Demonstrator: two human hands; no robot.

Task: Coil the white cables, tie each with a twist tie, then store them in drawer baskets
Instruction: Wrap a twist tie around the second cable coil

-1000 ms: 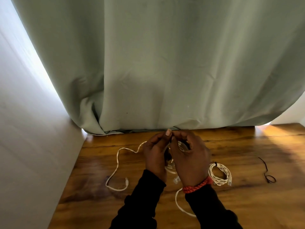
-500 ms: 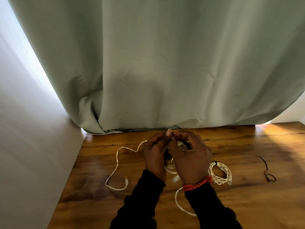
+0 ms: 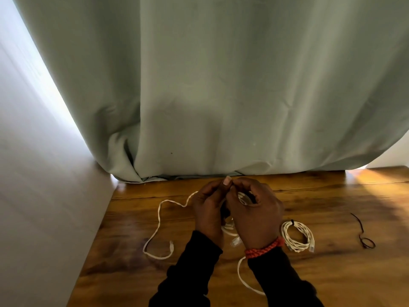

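Curtain (image 3: 221, 85) fills the 12 o'clock side, wooden table (image 3: 332, 273) below. Left hand (image 3: 208, 209) and right hand (image 3: 254, 216) closed together at centre, pinching a partly wound white cable (image 3: 243, 197). Its loose tail (image 3: 159, 229) trails toward 9 o'clock, nearer the left hand. Tied coil (image 3: 297, 235) at 3 o'clock beside the right wrist. Spare twist tie (image 3: 363, 233) farther at 3 o'clock, so the right hand is nearer it.

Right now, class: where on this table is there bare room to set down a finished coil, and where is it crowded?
Bare wood lies between the tied coil and the black twist tie, and along the table near edge on the right. Around both hands, left hand and right hand, loose cable crowds the wood.
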